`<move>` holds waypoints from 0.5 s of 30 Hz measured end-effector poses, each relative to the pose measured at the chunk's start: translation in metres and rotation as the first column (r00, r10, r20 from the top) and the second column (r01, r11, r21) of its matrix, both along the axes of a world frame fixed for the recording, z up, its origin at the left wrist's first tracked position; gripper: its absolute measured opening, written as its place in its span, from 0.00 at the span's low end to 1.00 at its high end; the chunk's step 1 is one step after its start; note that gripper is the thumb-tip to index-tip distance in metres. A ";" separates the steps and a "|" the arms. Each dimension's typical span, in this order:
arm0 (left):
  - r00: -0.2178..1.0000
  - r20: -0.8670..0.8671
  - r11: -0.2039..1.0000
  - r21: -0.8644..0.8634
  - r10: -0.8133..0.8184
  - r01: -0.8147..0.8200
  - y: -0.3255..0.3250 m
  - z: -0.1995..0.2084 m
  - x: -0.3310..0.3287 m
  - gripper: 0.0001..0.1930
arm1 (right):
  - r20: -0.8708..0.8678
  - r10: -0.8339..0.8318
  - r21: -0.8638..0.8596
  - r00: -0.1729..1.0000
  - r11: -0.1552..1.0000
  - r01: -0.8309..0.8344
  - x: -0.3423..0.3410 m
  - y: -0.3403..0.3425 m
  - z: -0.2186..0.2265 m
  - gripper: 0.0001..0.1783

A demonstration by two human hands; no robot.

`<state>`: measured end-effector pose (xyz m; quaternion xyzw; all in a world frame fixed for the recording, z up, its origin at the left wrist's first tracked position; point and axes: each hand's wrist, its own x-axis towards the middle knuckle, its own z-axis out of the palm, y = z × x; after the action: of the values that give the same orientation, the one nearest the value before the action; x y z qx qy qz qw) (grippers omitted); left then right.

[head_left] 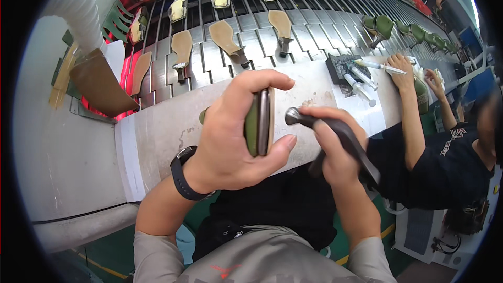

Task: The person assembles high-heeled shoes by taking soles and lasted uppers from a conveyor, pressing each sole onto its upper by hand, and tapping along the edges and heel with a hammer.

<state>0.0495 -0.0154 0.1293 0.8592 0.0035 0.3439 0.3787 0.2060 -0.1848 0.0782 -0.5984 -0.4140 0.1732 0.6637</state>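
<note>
- While the left hand has its fingers clamped on the green shoe over the counter's near edge, a loose grip could drop it.
- Right hand fingers wrapped round a dark round-headed tool; a stray blow could catch the other hand.

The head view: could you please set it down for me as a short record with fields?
Left hand: holds a green shoe part with a dark strip along its edge
Left wrist: black watch
Right hand: grips a dark curved tool
Tool head: rounded, shiny, beside the shoe part, with a visible gap
Conveyor: slatted metal, carrying tan heeled soles and green shoes
Worktop, right: syringes by a dark block
Nearby: a co-worker's hand beside a syringe
</note>
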 end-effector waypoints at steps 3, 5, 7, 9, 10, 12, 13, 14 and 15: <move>0.999 0.041 1.000 0.012 -0.008 0.007 -0.009 0.000 0.004 0.38 | 0.190 0.095 0.380 0.977 0.911 -0.162 -0.017 -0.027 0.036 0.26; 0.998 0.066 1.000 -0.013 0.022 -0.021 -0.018 -0.005 0.008 0.36 | 0.266 0.258 0.317 0.929 0.887 -0.337 -0.016 -0.026 0.056 0.24; 0.986 0.140 0.996 -0.039 0.085 -0.080 -0.022 -0.008 0.013 0.35 | 0.283 0.278 0.225 0.918 0.911 -0.346 -0.024 -0.026 0.064 0.21; 0.987 0.136 0.996 -0.043 0.089 -0.084 -0.025 -0.008 0.015 0.34 | 0.292 0.290 0.189 0.911 0.917 -0.352 -0.021 -0.026 0.071 0.21; 0.987 0.126 0.994 -0.037 0.103 -0.099 -0.025 -0.008 0.015 0.34 | 0.298 0.309 0.164 0.903 0.916 -0.367 -0.019 -0.025 0.074 0.21; 0.984 0.157 0.996 0.000 0.085 -0.086 -0.025 -0.012 0.014 0.35 | 0.292 0.317 0.141 0.902 0.919 -0.369 -0.018 -0.027 0.080 0.21; 0.982 0.181 0.997 0.045 0.059 -0.069 -0.025 -0.014 0.012 0.35 | 0.276 0.299 0.089 0.913 0.938 -0.334 -0.019 -0.028 0.085 0.23; 0.982 0.180 0.997 0.039 0.061 -0.069 -0.024 -0.013 0.009 0.35 | 0.261 0.280 0.036 0.924 0.954 -0.299 -0.020 -0.028 0.089 0.28; 0.989 0.144 0.996 0.077 0.031 -0.042 -0.023 -0.012 0.005 0.35 | 0.223 0.257 0.040 0.940 0.962 -0.272 -0.019 -0.026 0.090 0.29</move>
<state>0.0541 -0.0383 0.1177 0.8466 -0.0216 0.4111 0.3372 0.1866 -0.2107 0.1680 -0.5290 -0.5659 0.1802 0.6062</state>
